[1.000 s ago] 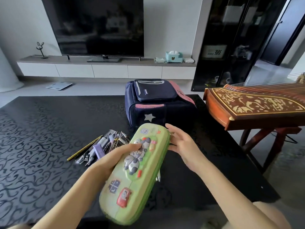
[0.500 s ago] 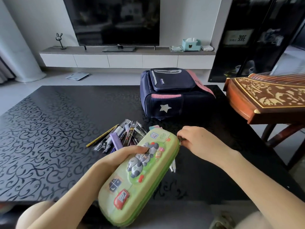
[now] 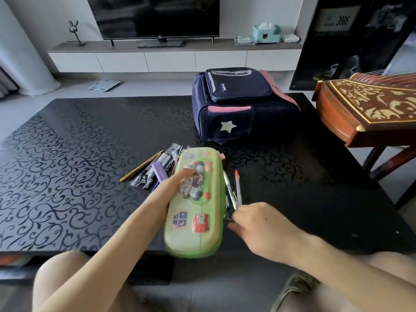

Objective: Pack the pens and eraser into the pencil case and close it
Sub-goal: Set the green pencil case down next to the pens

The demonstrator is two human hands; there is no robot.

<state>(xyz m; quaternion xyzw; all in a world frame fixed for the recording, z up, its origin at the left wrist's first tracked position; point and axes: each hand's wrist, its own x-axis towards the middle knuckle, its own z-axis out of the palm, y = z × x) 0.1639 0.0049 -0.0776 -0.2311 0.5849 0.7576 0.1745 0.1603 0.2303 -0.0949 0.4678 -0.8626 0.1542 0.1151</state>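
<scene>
A green pencil case with cartoon stickers lies lengthwise near the table's front edge. My left hand grips it from the left, thumb on the lid. My right hand pinches the zipper pull at the case's right side, near its front end. Two pens, one with a red tip, lie just right of the case. Left of the case sits a pile of pens with a yellow pencil and a purple piece. The lid looks shut. No eraser is identifiable.
A navy backpack with a white star stands behind the case on the black patterned table. A carved wooden zither on a stand is at the right. My knees are below the table's front edge.
My right hand has drawn the zipper from the case's far end along its right side toward me. The case has turned straighter and two pens beside it are uncovered. The camera shifted.
</scene>
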